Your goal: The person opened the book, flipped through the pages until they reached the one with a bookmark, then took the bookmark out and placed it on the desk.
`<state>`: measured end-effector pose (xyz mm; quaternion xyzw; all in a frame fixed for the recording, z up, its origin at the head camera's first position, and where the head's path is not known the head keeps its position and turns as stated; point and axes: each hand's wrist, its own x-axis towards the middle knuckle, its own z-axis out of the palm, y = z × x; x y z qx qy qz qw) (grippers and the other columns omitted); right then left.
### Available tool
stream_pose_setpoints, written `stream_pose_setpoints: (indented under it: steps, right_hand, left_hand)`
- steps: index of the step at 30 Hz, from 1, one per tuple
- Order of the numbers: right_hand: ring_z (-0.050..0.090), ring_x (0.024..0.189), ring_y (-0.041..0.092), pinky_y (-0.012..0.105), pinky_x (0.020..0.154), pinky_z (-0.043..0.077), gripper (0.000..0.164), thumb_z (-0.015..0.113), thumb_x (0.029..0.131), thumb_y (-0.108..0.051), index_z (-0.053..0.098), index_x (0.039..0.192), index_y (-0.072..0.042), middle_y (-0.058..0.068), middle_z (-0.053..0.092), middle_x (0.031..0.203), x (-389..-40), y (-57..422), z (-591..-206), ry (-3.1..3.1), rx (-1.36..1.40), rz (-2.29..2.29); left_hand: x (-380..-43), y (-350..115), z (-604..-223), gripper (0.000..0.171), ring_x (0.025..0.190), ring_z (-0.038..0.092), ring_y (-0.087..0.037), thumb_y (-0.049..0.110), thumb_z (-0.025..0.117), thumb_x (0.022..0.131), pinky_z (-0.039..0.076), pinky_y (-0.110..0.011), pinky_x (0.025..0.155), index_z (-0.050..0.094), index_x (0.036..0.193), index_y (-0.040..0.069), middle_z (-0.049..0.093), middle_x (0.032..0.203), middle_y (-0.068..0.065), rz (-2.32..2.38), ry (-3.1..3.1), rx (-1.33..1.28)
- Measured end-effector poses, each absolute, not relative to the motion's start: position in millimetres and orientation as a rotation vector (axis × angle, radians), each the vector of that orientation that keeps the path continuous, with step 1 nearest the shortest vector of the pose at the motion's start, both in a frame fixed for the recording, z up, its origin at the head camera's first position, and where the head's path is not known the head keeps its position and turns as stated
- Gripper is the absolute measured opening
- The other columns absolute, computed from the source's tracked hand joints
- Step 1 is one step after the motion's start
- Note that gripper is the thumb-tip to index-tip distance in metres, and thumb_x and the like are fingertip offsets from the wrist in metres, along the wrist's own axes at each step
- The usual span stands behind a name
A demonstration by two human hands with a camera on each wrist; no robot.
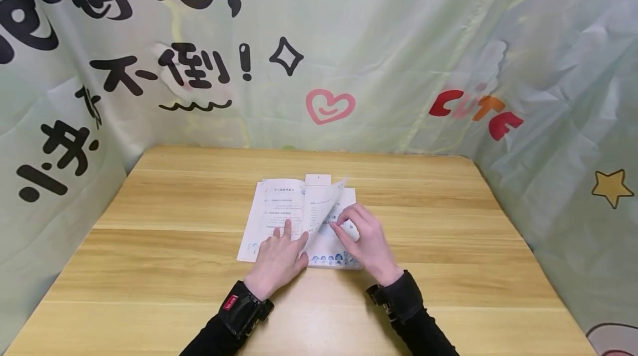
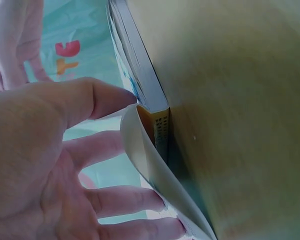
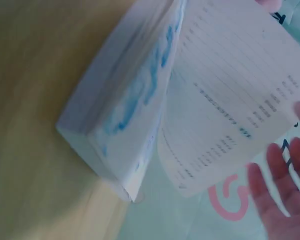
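Around the middle of the surface (image 1: 199, 206), the head view shows an open book (image 1: 326, 242), the left hand (image 1: 279, 259) spread over its left page, probably to keep it flat; wood extends beyond its edges, giving turning room. The right hand (image 1: 368, 237) curves beside 1 raised page (image 1: 320, 204). The left wrist view shows straight fingers, the thumb at the book's lower edge. In the right wrist view, whether the right fingers pinch the page is unclear.

The head view is bright, the wrist views dimmer, softer.
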<state>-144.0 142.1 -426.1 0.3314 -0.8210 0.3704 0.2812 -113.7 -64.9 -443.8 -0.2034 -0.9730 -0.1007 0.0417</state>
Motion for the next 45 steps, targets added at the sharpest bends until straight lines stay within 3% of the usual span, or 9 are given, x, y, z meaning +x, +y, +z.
stream_pose_setpoints:
  steps: [7, 11, 14, 18, 20, 22, 26, 37, 45]
  right_hand:
    - [0.051, 0.118, 0.024, 0.044, 0.099, 0.046, 0.037, 0.073, 0.083, -0.021, 0.064, 0.116, -0.008, 0.011, 0.058, 0.127, -138, 140, -440, -2.669, 1.016, 0.756]
    - [0.038, 0.132, 0.031, 0.050, 0.107, 0.035, 0.055, 0.070, 0.085, -0.028, 0.055, 0.133, -0.006, 0.018, 0.043, 0.145, -134, 142, -445, -2.851, 1.106, 0.671]
    - [0.031, 0.136, 0.035, 0.053, 0.109, 0.031, 0.063, 0.071, 0.083, -0.030, 0.052, 0.137, -0.004, 0.020, 0.036, 0.149, -133, 145, -445, -2.944, 1.128, 0.707]
    - [0.025, 0.138, 0.038, 0.055, 0.110, 0.027, 0.069, 0.076, 0.078, -0.029, 0.052, 0.137, -0.003, 0.020, 0.033, 0.151, -134, 150, -444, -3.011, 1.148, 0.763]
    - [0.025, 0.137, 0.038, 0.055, 0.110, 0.027, 0.069, 0.078, 0.076, -0.028, 0.054, 0.136, -0.002, 0.020, 0.034, 0.150, -135, 151, -443, -3.017, 1.156, 0.775]
    - [0.028, 0.137, 0.037, 0.054, 0.110, 0.028, 0.068, 0.079, 0.075, -0.026, 0.056, 0.134, -0.002, 0.019, 0.037, 0.149, -136, 153, -443, -3.016, 1.159, 0.781]
    - [0.030, 0.136, 0.035, 0.053, 0.110, 0.029, 0.067, 0.079, 0.074, -0.026, 0.057, 0.133, -0.003, 0.019, 0.038, 0.148, -138, 155, -443, -3.021, 1.173, 0.769]
    - [0.031, 0.136, 0.034, 0.052, 0.110, 0.030, 0.066, 0.080, 0.074, -0.023, 0.057, 0.133, -0.003, 0.019, 0.040, 0.147, -140, 155, -440, -3.045, 1.180, 0.769]
    - [0.033, 0.135, 0.034, 0.052, 0.109, 0.031, 0.066, 0.079, 0.074, -0.025, 0.057, 0.132, -0.003, 0.018, 0.041, 0.146, -139, 156, -438, -3.053, 1.172, 0.773]
  left_hand:
    - [-118, -67, -444, 0.041, 0.080, 0.064, -0.042, 0.029, 0.055, 0.091, 0.053, -0.049, 0.050, 0.065, 0.123, 0.006, 0.062, 0.119, -0.028, -0.459, -2.926, -0.482]
    - [-121, -72, -439, 0.061, 0.051, 0.059, -0.027, 0.023, 0.058, 0.091, 0.043, -0.037, 0.038, 0.039, 0.147, 0.009, 0.070, 0.079, -0.016, -0.583, -2.830, -0.391]
    - [-124, -76, -436, 0.078, 0.043, 0.050, -0.019, 0.010, 0.061, 0.087, 0.036, -0.030, 0.032, 0.021, 0.154, 0.009, 0.071, 0.093, -0.015, -0.631, -2.724, -0.366]
    - [-127, -80, -435, 0.096, 0.089, 0.063, -0.030, -0.009, 0.063, 0.078, 0.052, -0.033, 0.045, 0.009, 0.156, 0.011, 0.031, 0.152, -0.019, -0.529, -2.660, -0.382]
    - [-128, -82, -436, 0.097, 0.124, 0.043, -0.039, -0.013, 0.064, 0.074, 0.056, -0.045, 0.077, 0.016, 0.155, 0.011, 0.014, 0.158, -0.020, -0.408, -2.685, -0.402]
    - [-128, -84, -438, 0.093, 0.140, 0.016, -0.042, -0.015, 0.065, 0.071, 0.036, -0.059, 0.103, 0.027, 0.152, 0.010, 0.010, 0.159, -0.020, -0.281, -2.729, -0.452]
    - [-128, -84, -442, 0.074, 0.143, 0.009, -0.035, -0.013, 0.061, 0.075, 0.005, -0.064, 0.112, 0.046, 0.144, 0.011, 0.021, 0.157, -0.015, -0.164, -2.794, -0.695]
    - [-129, -79, -444, 0.038, 0.133, 0.039, -0.026, 0.003, 0.064, 0.077, 0.024, -0.048, 0.114, 0.068, 0.114, 0.003, 0.054, 0.138, -0.011, -0.228, -2.786, -1.064]
    - [-124, -77, -446, 0.050, 0.132, 0.039, -0.030, 0.025, 0.060, 0.091, 0.028, -0.053, 0.111, 0.056, 0.132, -0.003, 0.047, 0.143, -0.016, -0.303, -2.857, -0.910]
